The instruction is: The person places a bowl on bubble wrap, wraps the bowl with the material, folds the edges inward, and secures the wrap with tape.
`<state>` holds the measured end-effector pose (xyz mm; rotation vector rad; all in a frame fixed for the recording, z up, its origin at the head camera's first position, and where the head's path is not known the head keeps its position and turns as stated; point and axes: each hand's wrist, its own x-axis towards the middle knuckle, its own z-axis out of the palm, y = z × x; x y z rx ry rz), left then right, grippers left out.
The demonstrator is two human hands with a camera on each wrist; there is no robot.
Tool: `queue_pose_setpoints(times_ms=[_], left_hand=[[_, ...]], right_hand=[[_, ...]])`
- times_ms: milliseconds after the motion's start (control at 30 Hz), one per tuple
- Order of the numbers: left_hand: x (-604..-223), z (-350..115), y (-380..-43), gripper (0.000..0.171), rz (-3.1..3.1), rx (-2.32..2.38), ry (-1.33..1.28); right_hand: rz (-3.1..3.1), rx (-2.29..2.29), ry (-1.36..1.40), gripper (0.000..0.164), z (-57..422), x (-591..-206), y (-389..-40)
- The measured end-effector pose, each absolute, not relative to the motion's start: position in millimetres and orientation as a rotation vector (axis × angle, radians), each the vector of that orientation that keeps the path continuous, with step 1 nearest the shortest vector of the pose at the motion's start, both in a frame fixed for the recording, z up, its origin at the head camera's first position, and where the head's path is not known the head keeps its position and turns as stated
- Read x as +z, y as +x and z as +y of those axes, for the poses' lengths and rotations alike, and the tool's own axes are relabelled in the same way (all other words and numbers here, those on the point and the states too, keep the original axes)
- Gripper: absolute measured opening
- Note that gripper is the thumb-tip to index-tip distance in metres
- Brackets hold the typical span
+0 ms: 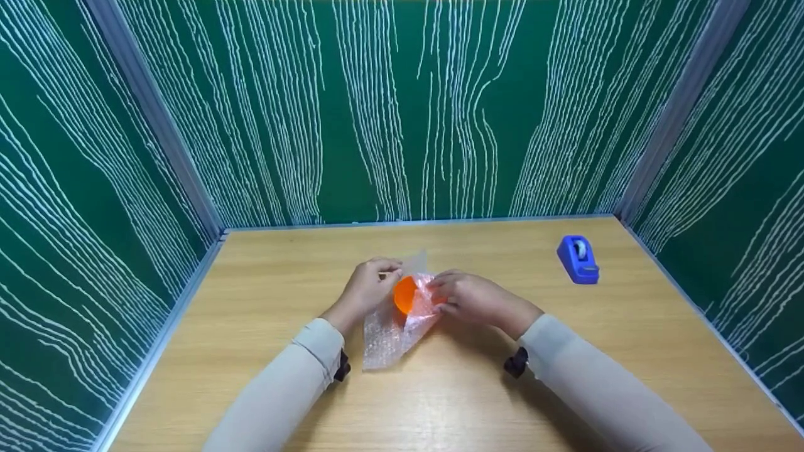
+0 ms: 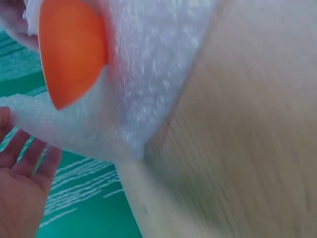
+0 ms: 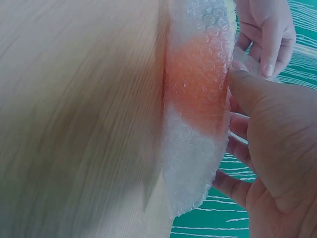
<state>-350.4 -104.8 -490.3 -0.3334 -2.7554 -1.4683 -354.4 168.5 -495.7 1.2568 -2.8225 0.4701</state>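
An orange bowl (image 1: 405, 295) lies on its side, its rim towards my left hand, partly covered by a sheet of bubble wrap (image 1: 383, 339). My left hand (image 1: 369, 287) pinches the far edge of the sheet between thumb and finger; its other fingers are loosely extended in the left wrist view. Across the bowl, my right hand (image 1: 468, 296) holds a folded-over part of the wrap against its side, with the thumb on the wrap's edge in the right wrist view. Orange shows through the bubble wrap (image 3: 190, 158) there.
A blue tape dispenser (image 1: 578, 259) with a roll of tape stands at the back right of the wooden table (image 1: 270, 376). Green panels (image 1: 352, 113) with white wavy lines enclose the back and both sides.
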Motion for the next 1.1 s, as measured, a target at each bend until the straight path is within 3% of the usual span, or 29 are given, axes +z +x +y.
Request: queue_pose_setpoints(times_ms=[300, 600, 1100], left_hand=[[-496.0, -93.2, -341.9, 0.028, -2.782, -1.290, -0.657], [-499.6, -88.0, -336.1, 0.035, -2.942, -1.138, -0.658], [-501.5, -80.1, -334.1, 0.029, -2.993, -0.878, -0.716]], right_hand=[[-2.816, 0.440, 1.265, 0.035, 168.4, -497.1, -356.2], [-2.820, 0.493, 1.186, 0.033, 171.3, -499.3, -355.9], [-2.750, 0.540, 0.991, 0.044, 172.5, -500.7, -349.2]])
